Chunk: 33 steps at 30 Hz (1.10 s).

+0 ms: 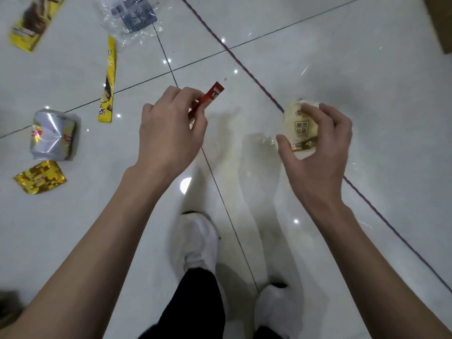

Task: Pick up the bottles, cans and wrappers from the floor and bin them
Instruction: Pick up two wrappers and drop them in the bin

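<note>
My left hand (168, 128) pinches a small red wrapper (212, 95) that sticks out up and to the right of my fingers. My right hand (318, 148) is curled around a pale cream packet with printed characters (299, 123). On the floor to the left lie a crushed silver can (52, 135), a gold foil wrapper (40, 177), a long yellow wrapper (107, 81), a yellow and brown wrapper (30, 23) and a clear crumpled plastic bottle with a blue label (132, 17).
White glossy floor tiles with dark grout lines. A thin purple line (244, 68) runs diagonally from top centre to lower right. My two white shoes (198, 243) stand below my hands. A brown cardboard edge (440, 23) shows at the top right corner.
</note>
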Each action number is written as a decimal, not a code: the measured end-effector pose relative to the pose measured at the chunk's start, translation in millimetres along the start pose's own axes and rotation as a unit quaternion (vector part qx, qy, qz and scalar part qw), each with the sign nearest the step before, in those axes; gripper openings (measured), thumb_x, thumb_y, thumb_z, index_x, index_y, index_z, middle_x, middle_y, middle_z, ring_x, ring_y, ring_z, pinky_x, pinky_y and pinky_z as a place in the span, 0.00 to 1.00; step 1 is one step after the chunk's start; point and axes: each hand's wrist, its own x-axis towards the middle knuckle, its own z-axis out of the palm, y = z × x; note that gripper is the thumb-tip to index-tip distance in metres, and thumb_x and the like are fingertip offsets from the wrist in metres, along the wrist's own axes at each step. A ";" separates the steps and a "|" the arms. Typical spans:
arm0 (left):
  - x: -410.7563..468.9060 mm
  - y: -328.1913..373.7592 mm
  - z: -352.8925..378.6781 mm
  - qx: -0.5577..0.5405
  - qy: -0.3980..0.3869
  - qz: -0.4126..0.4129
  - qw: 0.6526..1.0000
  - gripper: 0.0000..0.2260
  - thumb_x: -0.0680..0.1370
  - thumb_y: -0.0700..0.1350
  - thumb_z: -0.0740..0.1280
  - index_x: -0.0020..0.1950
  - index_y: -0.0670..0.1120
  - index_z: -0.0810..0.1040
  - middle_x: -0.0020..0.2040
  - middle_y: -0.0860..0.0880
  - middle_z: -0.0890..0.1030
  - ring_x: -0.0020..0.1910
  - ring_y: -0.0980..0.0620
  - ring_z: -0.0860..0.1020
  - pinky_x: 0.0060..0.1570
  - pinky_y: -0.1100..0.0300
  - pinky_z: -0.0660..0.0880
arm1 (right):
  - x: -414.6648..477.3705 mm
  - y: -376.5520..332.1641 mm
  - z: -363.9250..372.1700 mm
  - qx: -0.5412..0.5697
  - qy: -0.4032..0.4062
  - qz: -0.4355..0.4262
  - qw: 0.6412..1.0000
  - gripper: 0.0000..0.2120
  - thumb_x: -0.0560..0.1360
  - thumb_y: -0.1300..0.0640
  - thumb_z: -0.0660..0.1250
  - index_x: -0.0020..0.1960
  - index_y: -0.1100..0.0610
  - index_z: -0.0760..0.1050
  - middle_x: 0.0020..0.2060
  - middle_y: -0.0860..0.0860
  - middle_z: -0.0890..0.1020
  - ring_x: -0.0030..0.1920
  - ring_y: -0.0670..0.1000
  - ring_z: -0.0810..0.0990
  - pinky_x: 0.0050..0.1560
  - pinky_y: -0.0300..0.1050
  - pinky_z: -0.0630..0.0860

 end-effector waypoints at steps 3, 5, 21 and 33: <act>-23.4 46.5 -74.6 -0.031 0.003 -0.034 0.999 0.10 0.80 0.48 0.63 0.58 0.50 0.79 0.51 0.51 0.80 0.44 0.48 0.78 0.53 0.45 0.75 | -6.0 -64.1 -71.1 0.013 0.000 -0.006 1.000 0.26 0.74 0.54 0.75 0.70 0.57 0.74 0.68 0.58 0.70 0.68 0.58 0.71 0.66 0.47 0.74; -43.2 81.9 -128.0 -0.048 0.007 -0.050 0.998 0.09 0.80 0.48 0.63 0.58 0.50 0.79 0.51 0.52 0.79 0.45 0.48 0.79 0.54 0.44 0.76 | -12.5 -110.2 -123.7 0.029 -0.001 -0.003 1.000 0.26 0.74 0.55 0.75 0.70 0.58 0.74 0.67 0.58 0.70 0.68 0.58 0.71 0.67 0.47 0.73; -217.5 340.8 -443.6 -0.098 0.081 -0.055 0.990 0.06 0.80 0.47 0.64 0.56 0.52 0.79 0.51 0.56 0.78 0.43 0.52 0.79 0.52 0.43 0.76 | -131.3 -344.5 -447.4 0.117 0.031 -0.023 0.992 0.27 0.73 0.58 0.77 0.69 0.59 0.73 0.67 0.59 0.71 0.67 0.59 0.72 0.61 0.27 0.69; -396.4 418.1 -442.6 -0.134 0.051 -0.019 0.990 0.06 0.80 0.47 0.64 0.55 0.53 0.79 0.50 0.58 0.77 0.41 0.58 0.78 0.52 0.43 0.76 | -305.5 -312.0 -563.3 0.110 0.078 0.008 0.991 0.28 0.73 0.58 0.77 0.69 0.61 0.72 0.66 0.59 0.71 0.66 0.58 0.72 0.61 0.27 0.68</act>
